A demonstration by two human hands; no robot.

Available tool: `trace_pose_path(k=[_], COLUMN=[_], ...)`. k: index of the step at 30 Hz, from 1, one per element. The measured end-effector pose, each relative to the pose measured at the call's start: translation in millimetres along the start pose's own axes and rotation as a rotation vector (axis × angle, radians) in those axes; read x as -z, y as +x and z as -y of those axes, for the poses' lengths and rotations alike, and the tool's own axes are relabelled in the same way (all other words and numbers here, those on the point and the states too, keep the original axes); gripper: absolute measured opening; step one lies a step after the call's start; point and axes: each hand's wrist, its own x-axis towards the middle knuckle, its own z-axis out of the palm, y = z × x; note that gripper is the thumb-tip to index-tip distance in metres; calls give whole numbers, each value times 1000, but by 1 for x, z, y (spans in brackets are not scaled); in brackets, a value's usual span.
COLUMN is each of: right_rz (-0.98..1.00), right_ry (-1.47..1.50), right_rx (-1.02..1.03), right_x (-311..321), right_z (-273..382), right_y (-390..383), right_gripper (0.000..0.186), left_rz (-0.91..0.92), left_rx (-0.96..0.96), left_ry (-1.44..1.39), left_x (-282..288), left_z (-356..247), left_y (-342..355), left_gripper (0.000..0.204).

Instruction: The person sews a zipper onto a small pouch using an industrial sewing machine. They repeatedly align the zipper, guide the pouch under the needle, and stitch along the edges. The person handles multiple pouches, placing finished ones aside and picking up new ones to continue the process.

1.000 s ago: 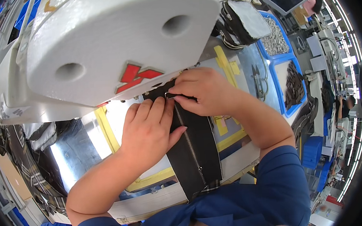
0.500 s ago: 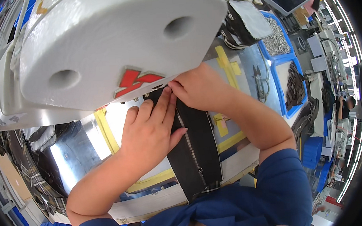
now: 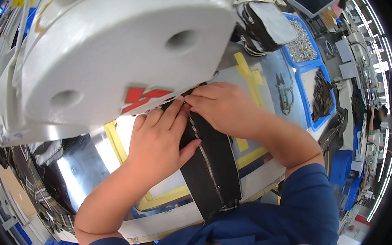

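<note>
A long black fabric panel [image 3: 222, 166] with a metal zipper [image 3: 204, 156] down its middle runs from my body to beneath a white sewing machine head [image 3: 122, 59]. The zipper's slider [image 3: 217, 187] lies near the end closest to me. My left hand [image 3: 158, 137] rests on the panel's left side, fingers spread and laid flat, thumb by the zipper. Close to the machine, my right hand [image 3: 224, 107] has its fingers together, pinching the panel beside the zipper, its fingertips meeting the left ones. The machine head hides the panel's far end and the needle.
Yellow tape strips [image 3: 249, 79] mark the worktable. To the right are scissors [image 3: 282, 88], a blue bin [image 3: 300, 40] of metal parts and another blue bin [image 3: 320, 94] of dark pieces. A black-and-white pouch [image 3: 269, 24] stands behind; plaid fabric [image 3: 40, 194] lies left.
My right hand has drawn back slightly toward me, and its fingers now stretch further over the panel. The left hand stays nearly in place. The machine head has shifted a little in view.
</note>
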Motion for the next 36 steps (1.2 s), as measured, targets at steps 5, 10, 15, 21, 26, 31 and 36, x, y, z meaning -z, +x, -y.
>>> trace_pose_path(k=[5, 10, 15, 21, 26, 31, 36], right_rz=[38, -13, -35, -60, -6, 8, -19], right_ry=[-23, 56, 72, 63, 33, -26, -73], right_rx=[15, -47, -69, -82, -95, -44, 10], right_x=[-7, -7, -6, -6, -5, -3, -2], right_z=[-6, -3, 0, 3, 4, 3, 3], right_y=[-1, 2, 2, 3, 3, 4, 5], right_gripper=[33, 29, 26, 27, 28, 28, 27], left_rz=[-10, -8, -42, -69, -59, -109, -131], left_rx=[-3, 6, -13, -15, -2, -4, 8], left_ry=[-22, -52, -73, -104, -130, -165, -157], left_x=[-4, -3, -4, -4, -3, -7, -12], left_z=[2, 4, 7, 8, 9, 10, 12], left_y=[-2, -2, -3, -3, -3, -5, -8], left_gripper=[75, 76, 76, 75, 74, 74, 72])
